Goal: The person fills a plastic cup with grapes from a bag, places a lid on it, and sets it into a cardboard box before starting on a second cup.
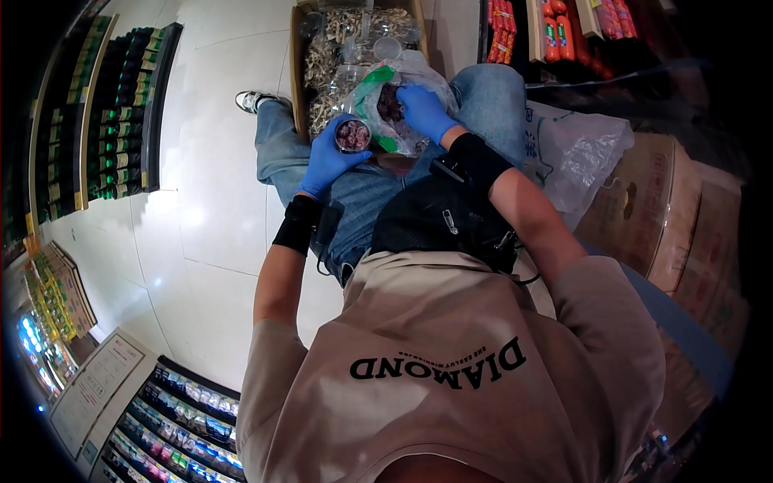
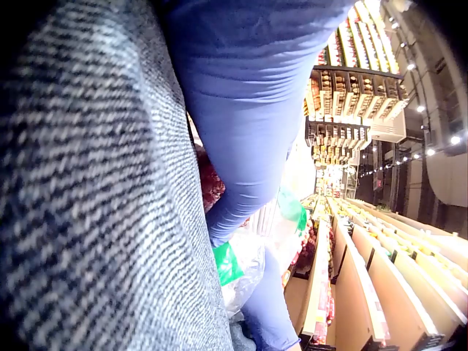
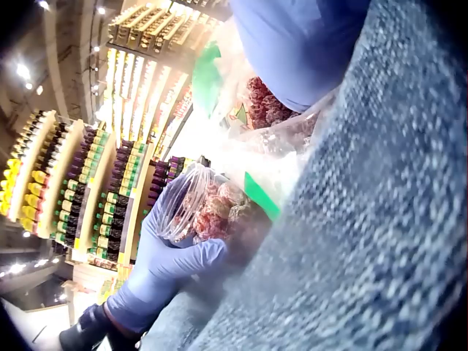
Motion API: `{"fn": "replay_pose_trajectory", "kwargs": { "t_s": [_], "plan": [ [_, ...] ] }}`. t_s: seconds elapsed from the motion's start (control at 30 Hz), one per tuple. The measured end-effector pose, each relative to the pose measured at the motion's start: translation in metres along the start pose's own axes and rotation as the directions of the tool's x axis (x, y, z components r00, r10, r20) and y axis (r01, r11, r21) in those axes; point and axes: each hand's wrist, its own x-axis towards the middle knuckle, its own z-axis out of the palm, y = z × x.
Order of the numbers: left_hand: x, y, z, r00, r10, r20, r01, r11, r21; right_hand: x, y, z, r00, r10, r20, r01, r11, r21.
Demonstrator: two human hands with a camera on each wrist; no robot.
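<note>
My left hand (image 1: 326, 159), in a blue glove, grips a small clear plastic jar (image 3: 191, 208) by its side. Wrinkled reddish dried fruit (image 1: 353, 137) fills much of the jar, whose mouth faces up. A clear plastic bag with green print (image 1: 374, 78) lies open between the knees, holding darker purple-red dried fruit (image 1: 389, 103). Into its mouth reaches my right hand (image 1: 428, 113), also gloved in blue, fingertips down at the fruit. Those fingertips are hidden, so I cannot tell whether they pinch any pieces. In the right wrist view the jar is beside the bag.
Beyond the bag stands a cardboard box (image 1: 299, 80) with dried brownish pieces (image 1: 322, 60) and several clear jars (image 1: 387, 48). A crumpled plastic bag (image 1: 576, 149) and cartons (image 1: 644, 205) are at the right. Shelves of bottles (image 1: 121, 121) stand at the left, red packages (image 1: 560, 36) upper right.
</note>
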Motion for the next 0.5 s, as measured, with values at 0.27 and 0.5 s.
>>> {"fn": "replay_pose_trajectory", "kwargs": {
  "t_s": [0.27,0.5],
  "plan": [
    [-0.001,0.006,-0.003,0.998,-0.056,0.032,0.055,0.998,0.025,0.010,-0.017,-0.019,0.986,0.119,0.118,-0.164,0.832,0.530],
    [0.000,-0.006,0.000,1.000,-0.018,0.005,0.018,1.000,0.009,0.010,-0.063,-0.046,0.968,-0.073,0.240,-0.180,0.459,0.870]
  ]
}}
